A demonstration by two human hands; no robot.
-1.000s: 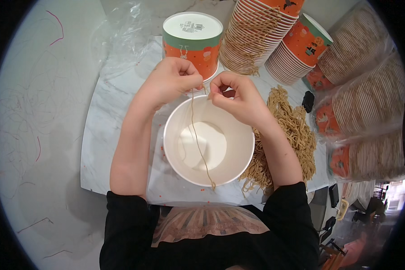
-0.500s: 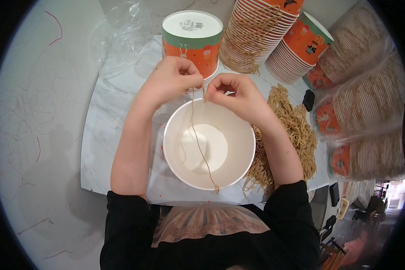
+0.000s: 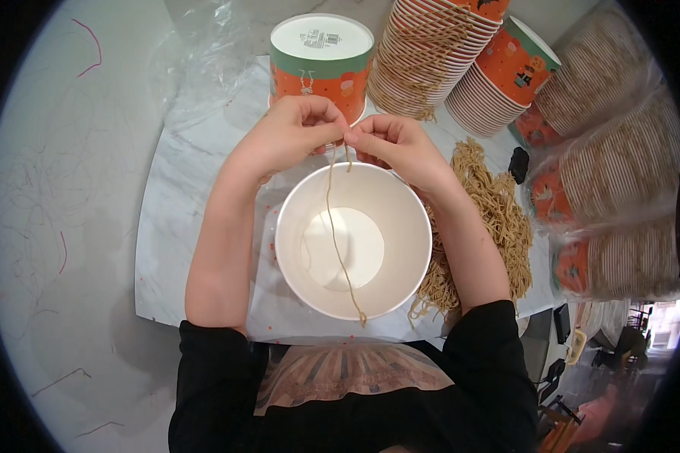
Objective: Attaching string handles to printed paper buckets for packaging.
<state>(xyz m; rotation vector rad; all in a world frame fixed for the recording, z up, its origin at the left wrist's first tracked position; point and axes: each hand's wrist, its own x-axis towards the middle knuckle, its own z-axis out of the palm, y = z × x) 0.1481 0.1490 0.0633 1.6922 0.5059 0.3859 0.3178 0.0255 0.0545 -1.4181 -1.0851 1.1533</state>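
A white paper bucket (image 3: pixel 400 226) stands open-side up in front of me on a pale marble board (image 3: pixel 181 226). My left hand (image 3: pixel 291 136) and my right hand (image 3: pixel 393 147) meet at the bucket's far rim. Both pinch a thin tan string (image 3: pixel 338 249) there. The string hangs down across the bucket's inside and over its near rim. Just beyond my hands stands an upturned orange and green bucket (image 3: pixel 321 64).
A heap of tan strings (image 3: pixel 495 219) lies right of the bucket. Stacks of nested orange buckets (image 3: pixel 438 53) stand at the back and right, some wrapped in clear plastic (image 3: pixel 619 166). Crumpled plastic film (image 3: pixel 204 53) lies at back left. A small black object (image 3: pixel 518 164) lies near the strings.
My two hands have drawn closer together at the far rim. The string's hanging end has shifted slightly.
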